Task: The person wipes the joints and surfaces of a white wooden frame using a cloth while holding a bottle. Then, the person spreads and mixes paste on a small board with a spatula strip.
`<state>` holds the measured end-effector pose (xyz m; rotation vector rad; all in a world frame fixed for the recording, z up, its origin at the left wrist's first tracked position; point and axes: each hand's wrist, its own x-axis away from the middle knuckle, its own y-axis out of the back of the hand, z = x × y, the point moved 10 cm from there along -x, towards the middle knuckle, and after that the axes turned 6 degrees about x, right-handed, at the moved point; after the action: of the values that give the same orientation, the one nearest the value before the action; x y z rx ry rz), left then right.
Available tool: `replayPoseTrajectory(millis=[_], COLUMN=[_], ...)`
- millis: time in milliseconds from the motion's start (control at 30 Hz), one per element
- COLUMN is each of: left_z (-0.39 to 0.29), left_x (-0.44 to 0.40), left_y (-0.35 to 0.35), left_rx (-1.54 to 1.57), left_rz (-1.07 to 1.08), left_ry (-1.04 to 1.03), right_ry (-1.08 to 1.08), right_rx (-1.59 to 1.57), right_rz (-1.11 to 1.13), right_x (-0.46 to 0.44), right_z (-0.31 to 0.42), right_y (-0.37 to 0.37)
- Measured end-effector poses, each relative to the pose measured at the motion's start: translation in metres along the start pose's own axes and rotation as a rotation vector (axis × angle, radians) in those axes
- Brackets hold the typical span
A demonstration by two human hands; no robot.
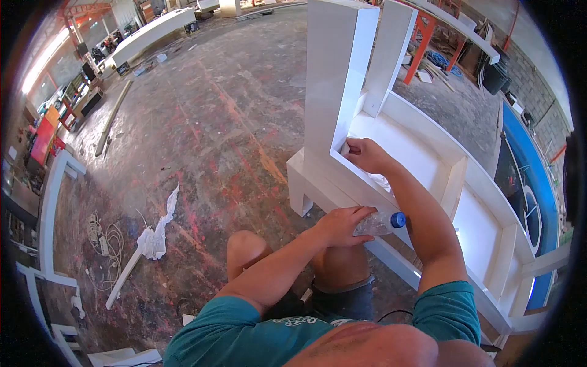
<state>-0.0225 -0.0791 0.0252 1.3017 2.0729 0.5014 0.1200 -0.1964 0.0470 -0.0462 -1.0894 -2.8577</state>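
My left hand [343, 227] is wrapped round a clear plastic bottle [380, 224] with a blue cap [398, 219]. The bottle lies on its side above my knees, its cap pointing right, beside my right forearm. Farther forward, my right hand [367, 155] reaches into the inside corner of a white wooden frame [342, 79], at the foot of an upright post. Its fingers are pinched together against the edge; what they hold is hidden. Something whitish and crumpled [382, 182] shows below that wrist, too unclear to name.
White cross-pieces [454, 188] divide the frame to my right. On the stained concrete floor [232, 122] lie a white rag [153, 241] on a stick [122, 281], a coiled cord [105, 244] and a plank [114, 116]. Orange trestle legs [420, 49] stand behind; a blue edge [532, 159] curves at right.
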Motion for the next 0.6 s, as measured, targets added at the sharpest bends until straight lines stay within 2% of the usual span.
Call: replayPoseTrajectory(millis=[367, 600], left_z=[-0.001, 0.001], left_x=[0.000, -0.001], left_y=[0.001, 0.000], left_rx=[-0.025, -0.029], left_rz=[-0.005, 0.018], left_ry=[0.009, 0.022], right_ry=[-0.034, -0.036], right_rx=[0.028, 0.028], right_rz=[0.001, 0.019], right_x=[-0.005, 0.002], right_z=[-0.013, 0.004], right_y=[-0.001, 0.001])
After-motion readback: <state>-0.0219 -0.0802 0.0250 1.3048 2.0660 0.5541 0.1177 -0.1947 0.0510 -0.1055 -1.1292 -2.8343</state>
